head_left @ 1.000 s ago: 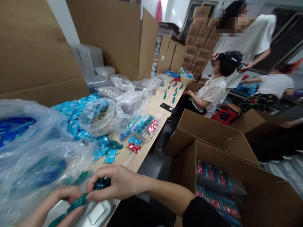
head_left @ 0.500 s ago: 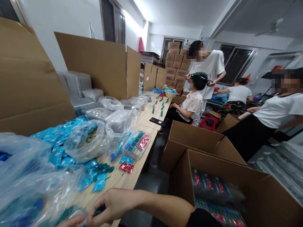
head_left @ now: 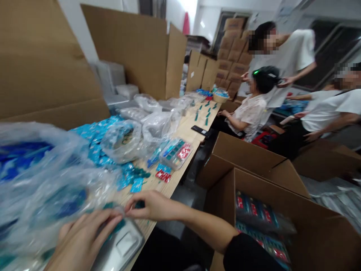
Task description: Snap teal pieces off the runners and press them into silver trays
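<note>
At the near edge of the table lies a clear plastic case [head_left: 130,246] with a rectangular recess in its surface. My left hand [head_left: 87,235] is over its far left side, fingers pressed together at the tips and thumb hidden; what they grip is blurred. Teal pieces [head_left: 117,229] show beneath those fingers. Just right of the left fingertips, my right hand [head_left: 150,205] is closed in a pinch, with a small dark green piece [head_left: 140,204] showing inside the curled fingers. Farther along stands a filled clear case [head_left: 176,153] with teal pieces and a red packet.
Clear plastic bags [head_left: 56,203] with blue and teal contents crowd the left. Blue packets [head_left: 94,141], a red packet [head_left: 163,175] and a phone [head_left: 200,131] lie on the table [head_left: 184,131]. An open carton [head_left: 262,188] holds packed cases at right. People sit and stand beyond.
The view has tipped down and turned left, so the near case shows now. My left hand has come further into view, over the case. My right hand stays pinched beside it.
</note>
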A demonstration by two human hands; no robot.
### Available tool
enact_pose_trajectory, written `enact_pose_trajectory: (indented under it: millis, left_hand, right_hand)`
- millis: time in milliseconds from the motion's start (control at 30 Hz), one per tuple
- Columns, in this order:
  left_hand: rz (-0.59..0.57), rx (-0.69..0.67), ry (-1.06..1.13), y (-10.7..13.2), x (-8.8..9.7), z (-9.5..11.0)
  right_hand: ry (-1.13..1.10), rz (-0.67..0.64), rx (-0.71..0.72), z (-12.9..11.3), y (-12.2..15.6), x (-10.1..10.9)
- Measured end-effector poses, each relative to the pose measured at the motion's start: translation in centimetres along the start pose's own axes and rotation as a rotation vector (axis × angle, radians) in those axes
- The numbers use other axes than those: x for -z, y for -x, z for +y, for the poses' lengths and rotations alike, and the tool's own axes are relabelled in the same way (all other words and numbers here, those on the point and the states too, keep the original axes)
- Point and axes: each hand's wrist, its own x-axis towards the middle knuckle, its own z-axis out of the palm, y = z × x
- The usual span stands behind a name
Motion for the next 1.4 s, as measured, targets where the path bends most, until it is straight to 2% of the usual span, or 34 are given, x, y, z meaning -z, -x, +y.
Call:
enact_pose_trajectory:
  millis: [33,100,167,233,300,400,500,600,700,800,867,933,1000,1067,1133,1167,1200,1300,1400]
  left_hand:
    - [-0.089,-0.008,-0.010,-0.4,0.9,1.1]
    - [0.020,0.066,-0.026,-0.7,2.5,3.0]
    - [0.199,0.148,0.011,-0.2,4.1,4.3]
    - [0.255,0.222,0.058,1.2,5.4,5.3]
    - [0.114,0.226,0.118,3.1,6.4,6.3]
    - [-0.202,0.215,0.188,5.2,6.8,7.4]
    - [-0.348,0.253,0.199,5.6,6.6,7.4]
    - [-0.404,0.253,0.252,5.3,6.3,6.6]
    - [-0.399,0.256,0.282,5.2,6.3,5.9]
    - [-0.413,0.248,0.249,5.4,6.2,6.0]
    - [-0.421,0.239,0.206,5.6,6.1,6.4]
    - [-0.401,0.236,0.132,5.7,6.1,7.0]
    - [-0.326,0.204,0.049,5.9,6.3,7.5]
    - [-0.163,0.129,-0.041,5.9,6.5,7.6]
    - [0.012,0.062,-0.141,5.7,6.7,6.9]
    - [0.065,0.044,-0.182,5.5,6.7,6.4]
    - [0.086,0.032,-0.207,5.3,6.6,5.8]
    - [0.033,0.014,-0.179,4.7,6.1,4.1]
    - [0.007,0.034,-0.184,4.4,5.6,3.5]
  right_hand:
    - [0.008,0.030,0.032,0.0,0.1,-0.1]
    - [-0.001,0.014,0.089,-0.1,0.2,-0.2]
    - [0.054,0.021,0.167,-0.1,0.0,-0.3]
    - [0.163,0.007,0.220,-0.1,-0.3,-0.5]
    - [0.271,-0.016,0.250,-0.2,-0.6,-0.8]
    - [0.393,-0.036,0.239,-0.6,-0.8,-1.2]
    - [0.405,-0.032,0.211,-0.7,-0.9,-1.2]
    - [0.224,0.040,0.234,-0.1,-0.7,-0.7]
    - [0.050,0.159,0.206,0.4,0.0,0.2]
    - [0.040,0.227,0.181,0.4,0.9,0.9]
    - [0.071,0.226,0.209,0.3,1.3,0.9]
    - [0.119,0.214,0.270,0.1,1.3,0.7]
    - [0.180,0.215,0.350,0.1,1.1,0.3]
    - [0.251,0.227,0.425,0.0,0.7,-0.1]
    - [0.352,0.205,0.462,-0.3,0.1,-0.5]
    - [0.419,0.175,0.464,-0.6,-0.1,-0.7]
    - [0.495,0.133,0.451,-0.9,-0.4,-0.9]
    - [0.728,-0.016,0.371,-2.4,-1.1,-1.4]
    - [0.874,-0.128,0.328,-3.9,-1.5,-1.7]
